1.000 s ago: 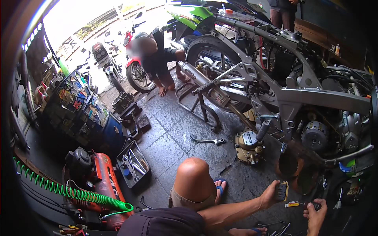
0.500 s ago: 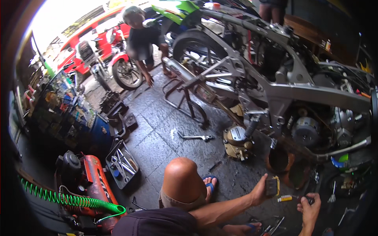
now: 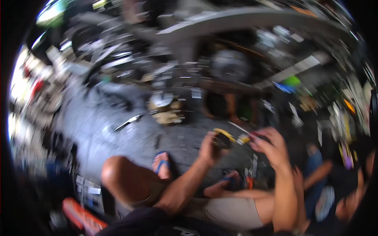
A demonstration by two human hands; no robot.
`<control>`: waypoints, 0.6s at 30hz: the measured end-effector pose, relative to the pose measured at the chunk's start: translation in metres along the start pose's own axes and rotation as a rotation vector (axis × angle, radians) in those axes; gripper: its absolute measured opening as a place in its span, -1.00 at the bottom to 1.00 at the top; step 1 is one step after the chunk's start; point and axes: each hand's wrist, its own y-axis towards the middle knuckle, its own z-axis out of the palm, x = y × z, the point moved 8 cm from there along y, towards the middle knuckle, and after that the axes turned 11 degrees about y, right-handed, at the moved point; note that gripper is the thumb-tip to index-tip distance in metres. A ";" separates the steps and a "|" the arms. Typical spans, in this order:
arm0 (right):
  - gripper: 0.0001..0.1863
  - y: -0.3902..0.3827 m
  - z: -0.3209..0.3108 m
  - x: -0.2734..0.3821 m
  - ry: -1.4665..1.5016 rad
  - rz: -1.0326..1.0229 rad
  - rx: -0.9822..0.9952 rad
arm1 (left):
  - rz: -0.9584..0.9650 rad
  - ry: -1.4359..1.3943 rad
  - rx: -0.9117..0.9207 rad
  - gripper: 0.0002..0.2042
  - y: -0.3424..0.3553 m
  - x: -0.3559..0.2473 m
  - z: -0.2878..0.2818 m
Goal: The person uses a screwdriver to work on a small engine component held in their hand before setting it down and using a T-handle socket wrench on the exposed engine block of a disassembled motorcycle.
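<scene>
The picture is smeared by motion. My left hand (image 3: 206, 151) grips a small dark part with a yellow edge (image 3: 222, 139). My right hand (image 3: 271, 147), just to the right of it, is closed around a small dark reddish object (image 3: 258, 137), which I cannot make out clearly. A small yellow item (image 3: 244, 139) shows between the hands, too blurred to name. Below are my bent legs and sandalled feet on the grey floor.
A blurred motorbike frame (image 3: 228, 21) spans the top. A brass-coloured engine cover (image 3: 167, 114) and a metal lever (image 3: 128, 122) lie on the floor. A red compressor (image 3: 80, 216) is at lower left. Other people (image 3: 334, 185) are close at my right.
My view has swung rightward, bringing people at my right into sight and moving the scene left. My two hands still hold their items and now sit higher and more central in the picture.
</scene>
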 end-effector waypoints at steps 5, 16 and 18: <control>-0.71 0.004 -0.014 0.017 -0.150 -0.240 -0.078 | 0.167 -0.031 0.195 -0.67 0.013 0.000 0.025; -0.61 -0.074 0.181 0.121 0.275 -0.113 0.758 | 0.033 -0.079 0.454 -0.64 0.017 0.039 0.108; -0.74 -0.091 0.253 0.132 0.288 -0.135 0.932 | -0.023 -0.083 0.416 -0.63 0.020 0.029 0.098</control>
